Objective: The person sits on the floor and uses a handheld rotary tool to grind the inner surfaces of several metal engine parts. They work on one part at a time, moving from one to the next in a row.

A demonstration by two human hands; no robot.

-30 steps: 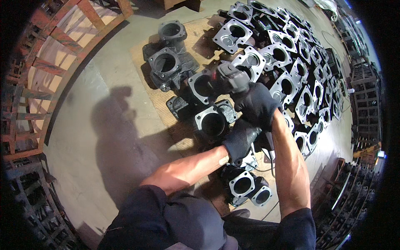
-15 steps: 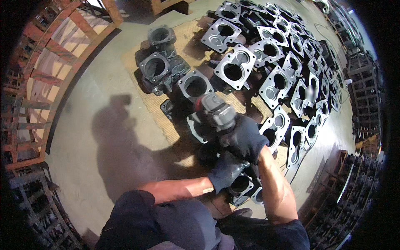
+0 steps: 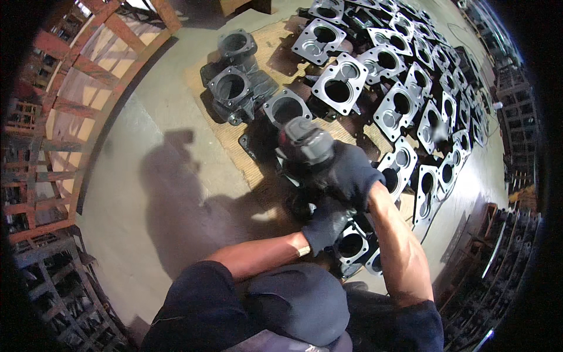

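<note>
My right hand [image 3: 353,176], in a dark glove, is wrapped round a black handheld power tool with a red patch [image 3: 306,142]. The tool's bulky end points up and away from me. Close below it, my left hand [image 3: 328,226], also in a dark glove, is closed near the tool's underside; what its fingers hold is hidden. Beneath the tool sits a metal casting, mostly covered by the tool and my hands. Just beyond the tool is a dark casting with a square flange and round bore [image 3: 287,109]. Another flanged casting [image 3: 352,245] shows beside my left hand.
Many castings with machined silver faces [image 3: 340,85] stand in rows at the far right, on ribbed cardboard [image 3: 226,132]. Two darker castings [image 3: 230,88] stand at the far left of it. Reddish slatted crates [image 3: 85,105] line the left; racks of parts [image 3: 498,264] stand right.
The whole view has shifted slightly, so the castings appear a little right and higher. Both hands stay close together at the power tool, which my right hand still grips.
</note>
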